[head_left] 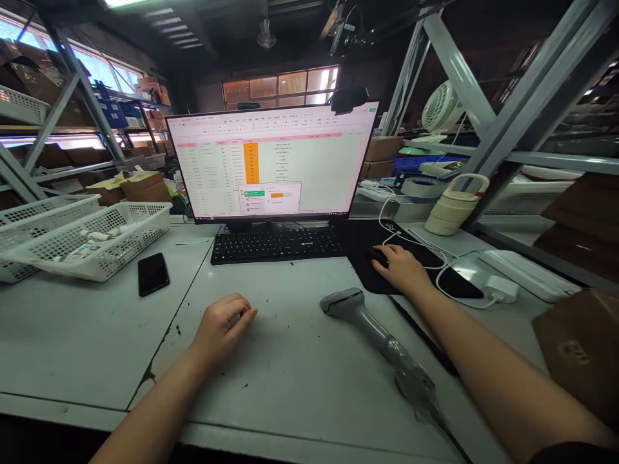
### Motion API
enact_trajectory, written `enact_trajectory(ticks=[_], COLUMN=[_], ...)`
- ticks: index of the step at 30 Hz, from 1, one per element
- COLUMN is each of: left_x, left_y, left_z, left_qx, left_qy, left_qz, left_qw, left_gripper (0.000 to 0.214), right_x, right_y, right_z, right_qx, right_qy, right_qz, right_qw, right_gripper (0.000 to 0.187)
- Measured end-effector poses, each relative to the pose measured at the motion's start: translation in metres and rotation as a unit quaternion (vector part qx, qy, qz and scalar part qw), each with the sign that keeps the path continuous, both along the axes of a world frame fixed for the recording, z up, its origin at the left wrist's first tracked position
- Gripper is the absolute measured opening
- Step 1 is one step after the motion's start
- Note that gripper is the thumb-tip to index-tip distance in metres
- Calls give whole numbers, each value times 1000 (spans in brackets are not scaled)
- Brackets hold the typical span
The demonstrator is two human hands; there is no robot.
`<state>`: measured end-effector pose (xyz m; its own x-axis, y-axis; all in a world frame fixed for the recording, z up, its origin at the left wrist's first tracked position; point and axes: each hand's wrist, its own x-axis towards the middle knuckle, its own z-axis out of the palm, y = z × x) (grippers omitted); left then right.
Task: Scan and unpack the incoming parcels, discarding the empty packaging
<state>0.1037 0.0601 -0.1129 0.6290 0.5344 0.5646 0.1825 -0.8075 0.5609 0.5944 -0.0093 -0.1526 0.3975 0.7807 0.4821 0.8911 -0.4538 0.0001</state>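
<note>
On the white table in front of the keyboard (278, 245) rests my left hand (226, 325), its fingers loosely curled in with nothing seen in them. My right hand (401, 267) lies over a black computer mouse (379, 256) on the black mouse pad (362, 267); its fingers cover most of the mouse. Between my forearms a grey barcode scanner (372, 328) lies on its side, its cable running to the front edge. The monitor (309, 164) behind the keyboard shows a spreadsheet with an orange column and a small pop-up window.
A black phone (153, 274) lies at left, beside white plastic baskets (104, 258) with small items. At right are a cream cup with a handle (454, 209), a white charger (500, 290) with cables, a cardboard box (580, 348) and a metal rack (551, 71).
</note>
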Motion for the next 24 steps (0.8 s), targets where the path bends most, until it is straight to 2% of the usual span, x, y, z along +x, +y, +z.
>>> enact_trajectory(ticks=[10, 24], left_x=[1, 2], left_y=[-1, 0], left_z=[-4, -6], left_qx=[-15, -10], left_qy=[37, 62], left_qz=[-13, -28], left_qw=[999, 998], left_gripper=[35, 33], right_x=[1, -7], right_y=[4, 2], right_z=[-1, 6], right_qx=[-7, -15], right_qy=[8, 21], right_qz=[-8, -21], right_qw=[1000, 999], right_gripper=[54, 46])
